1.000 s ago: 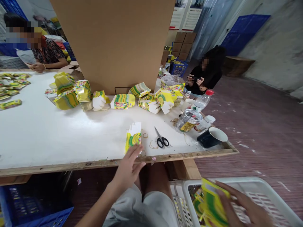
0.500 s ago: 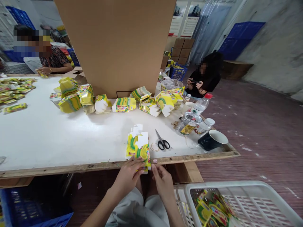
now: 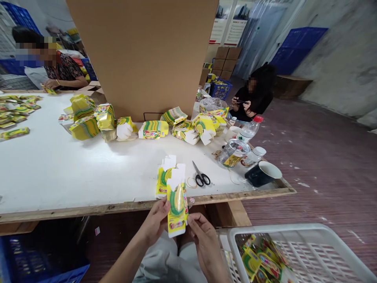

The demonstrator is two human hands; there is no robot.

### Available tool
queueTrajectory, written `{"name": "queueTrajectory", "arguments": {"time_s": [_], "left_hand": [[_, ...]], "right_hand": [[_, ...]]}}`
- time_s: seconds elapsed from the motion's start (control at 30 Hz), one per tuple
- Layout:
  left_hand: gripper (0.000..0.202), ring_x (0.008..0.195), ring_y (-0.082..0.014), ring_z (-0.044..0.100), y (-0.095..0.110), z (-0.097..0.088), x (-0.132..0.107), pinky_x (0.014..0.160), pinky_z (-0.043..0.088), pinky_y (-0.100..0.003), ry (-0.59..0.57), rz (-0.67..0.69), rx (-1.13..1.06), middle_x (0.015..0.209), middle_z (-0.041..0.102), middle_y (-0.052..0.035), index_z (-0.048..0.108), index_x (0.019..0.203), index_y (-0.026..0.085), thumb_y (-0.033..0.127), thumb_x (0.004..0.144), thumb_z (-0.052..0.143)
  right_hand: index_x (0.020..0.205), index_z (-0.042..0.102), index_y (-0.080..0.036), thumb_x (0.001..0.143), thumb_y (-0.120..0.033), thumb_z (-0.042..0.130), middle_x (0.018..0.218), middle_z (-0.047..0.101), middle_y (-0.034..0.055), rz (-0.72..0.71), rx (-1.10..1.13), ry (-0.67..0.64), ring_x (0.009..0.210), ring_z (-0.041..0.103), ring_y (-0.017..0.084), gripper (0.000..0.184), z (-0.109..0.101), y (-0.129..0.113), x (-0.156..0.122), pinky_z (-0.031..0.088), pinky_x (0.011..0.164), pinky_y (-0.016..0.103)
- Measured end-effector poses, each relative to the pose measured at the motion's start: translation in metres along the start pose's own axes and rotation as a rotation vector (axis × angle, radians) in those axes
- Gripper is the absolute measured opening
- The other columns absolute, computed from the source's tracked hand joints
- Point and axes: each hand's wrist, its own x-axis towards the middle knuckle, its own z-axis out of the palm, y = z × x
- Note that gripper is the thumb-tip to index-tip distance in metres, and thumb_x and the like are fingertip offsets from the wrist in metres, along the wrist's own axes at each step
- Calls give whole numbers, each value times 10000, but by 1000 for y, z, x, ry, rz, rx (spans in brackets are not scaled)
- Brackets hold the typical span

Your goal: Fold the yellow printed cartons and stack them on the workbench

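My left hand (image 3: 157,225) and my right hand (image 3: 204,240) both pinch a flat yellow and green carton (image 3: 176,204), holding it upright in front of the table's near edge. Its white flaps point up. Just behind it, a small stack of the same flat cartons (image 3: 162,179) lies on the white table (image 3: 59,169). Black scissors (image 3: 200,175) and a few rubber bands (image 3: 192,183) lie to the right of the stack.
A white plastic basket (image 3: 309,239) with yellow packets stands at lower right. Folded yellow cartons (image 3: 118,124) line a tall cardboard panel (image 3: 144,55). A bottle (image 3: 249,129), jar (image 3: 232,152) and dark cup (image 3: 263,173) crowd the table's right corner. Two other people sit behind.
My right hand came from the basket to the table edge. Both hands then lifted one flat carton off the stack toward me.
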Motion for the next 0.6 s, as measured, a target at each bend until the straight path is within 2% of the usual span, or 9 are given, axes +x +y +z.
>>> {"name": "queueTrajectory", "arguments": {"time_s": [0.1,0.23,0.33,0.4,0.47,0.53,0.6], "left_hand": [[495,1283,-344,532,5,5,-2,1091,400,-485,-189,-74,-86,1307,647,-157,680,1197,169,495,825,653],[546,1301,-328,515,11,6,-4,1099,392,-458,-253,-45,-65,1344,618,-159,655,1236,161,525,830,630],[487,1211,-318,596,10,6,-5,1039,455,-433,-208,-29,-48,1248,685,-147,693,1173,172,475,792,701],[427,1092,-306,669,6,7,-3,957,514,-416,-141,-17,-30,1127,741,-136,721,1099,172,450,775,729],[384,966,-284,715,1,9,-1,877,551,-395,-52,13,8,1000,774,-114,732,1027,168,447,764,743],[360,883,-259,726,-4,12,2,824,564,-373,25,56,75,914,783,-88,726,960,161,462,764,738],[359,865,-244,720,-7,14,4,804,562,-355,59,84,139,908,778,-79,707,924,150,477,777,719]], "right_hand": [[667,650,-169,631,-488,825,566,492,-39,42,40,-38,513,321,84,366,6,-6,-7,289,505,216],[671,653,-175,660,-447,822,559,495,-45,67,76,-55,502,324,82,321,6,-9,-11,295,499,208],[716,672,-184,708,-439,791,615,577,-19,15,31,-77,551,460,112,281,5,-8,-12,398,551,222],[800,700,-190,743,-450,757,719,656,20,-56,-40,-102,684,582,169,272,7,-11,-13,482,668,271],[877,708,-190,767,-469,726,801,691,42,-110,-127,-120,784,628,209,301,9,-14,-14,511,749,307],[833,696,-180,784,-488,698,764,683,37,-149,-234,-107,737,625,203,312,12,-18,-16,518,703,288],[731,663,-174,801,-499,670,684,647,20,-203,-344,-67,651,590,178,332,12,-20,-16,498,614,252]]}}
